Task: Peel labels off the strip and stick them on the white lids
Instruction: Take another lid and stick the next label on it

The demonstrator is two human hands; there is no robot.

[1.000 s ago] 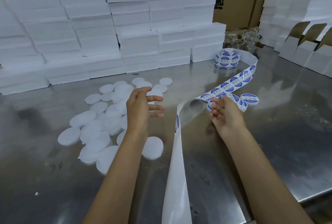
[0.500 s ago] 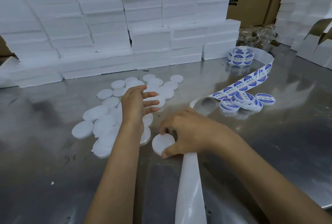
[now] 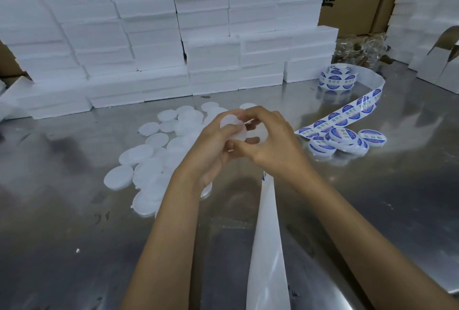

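Head: hands [image 3: 244, 145] hide held lid [image 3: 233, 127]; labelled lids [image 3: 345, 139] right.

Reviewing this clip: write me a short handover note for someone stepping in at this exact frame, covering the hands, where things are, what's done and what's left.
Left hand and right hand both grip one white lid, raised above the table. Whether a label is on it cannot be told.
Label strip runs from its roll at the far right toward the hands; its bare backing trails to the near edge.
Done: a small pile of labelled lids lies right of the hands.
Left: many plain lids lie scattered on the left. Finish the held lid, add it to the labelled pile, then carry on through the rest.
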